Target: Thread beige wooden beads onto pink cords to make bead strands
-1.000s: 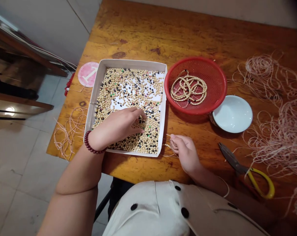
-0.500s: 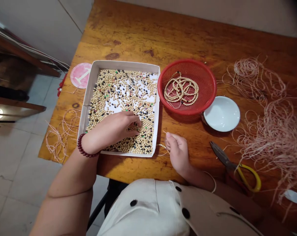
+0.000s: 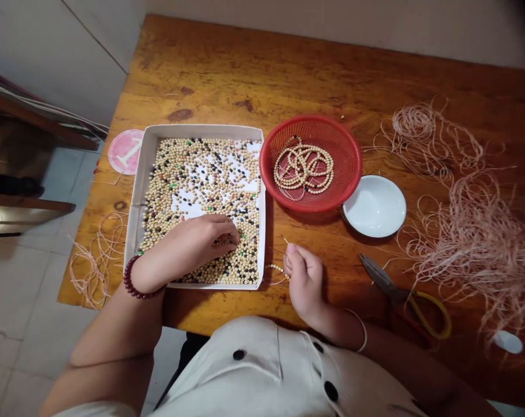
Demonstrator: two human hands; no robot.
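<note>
A white box tray (image 3: 136,200) holds a layer of small beads (image 3: 205,174), mostly cream with black, green and other coloured ones among them. My left hand (image 3: 205,240), a dark red bead bracelet (image 3: 136,284) at its wrist, reaches into the tray with fingers curled down to the beads. What its fingertips hold is too small to make out. Just right of the tray, my right hand (image 3: 305,278) pinches a thin string (image 3: 287,241), whose tip sticks up past the thumb. Below the fingers a short row of cream beads (image 3: 274,267) hangs on the string.
Right of the tray stands a red plastic basket (image 3: 353,174) with strung cream beads (image 3: 305,165). Beside it are a white bowl (image 3: 375,205), scissors (image 3: 401,298) and tangled pink strings (image 3: 474,243). More string (image 3: 92,266) and a round pink tag (image 3: 124,152) lie at left.
The view has shifted, so the table's contents appear further left and slightly lower. Both hands keep nearly the same places, the left in the beads and the right pinching the string.
</note>
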